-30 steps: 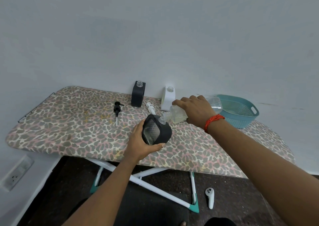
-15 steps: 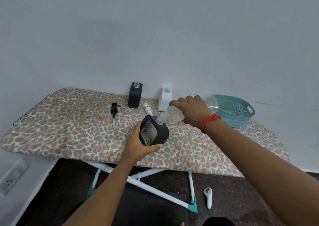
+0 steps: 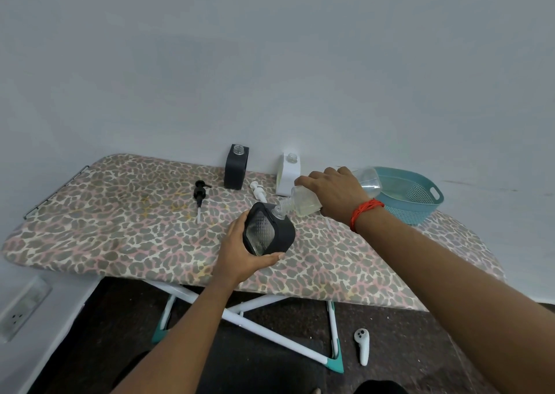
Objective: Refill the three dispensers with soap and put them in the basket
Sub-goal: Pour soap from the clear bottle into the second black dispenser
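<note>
My left hand point(image 3: 240, 251) grips a black dispenser point(image 3: 268, 231) with a clear patterned window, tilted over the board's front part. My right hand point(image 3: 333, 195) holds a clear soap bottle point(image 3: 303, 202) tipped on its side, its neck at the dispenser's open mouth. A second black dispenser point(image 3: 236, 167) and a white dispenser point(image 3: 288, 174) stand open-topped at the back by the wall. The teal basket point(image 3: 420, 201) sits at the right, partly behind the bottle.
The leopard-print ironing board point(image 3: 120, 228) carries a black pump head point(image 3: 199, 193) and a white pump head point(image 3: 258, 190) lying loose. A white controller point(image 3: 362, 344) lies on the dark floor by the board's white legs. A wall socket point(image 3: 21, 309) is at lower left.
The view has shifted slightly; both hands keep the same hold, with the bottle still tipped into the black dispenser.
</note>
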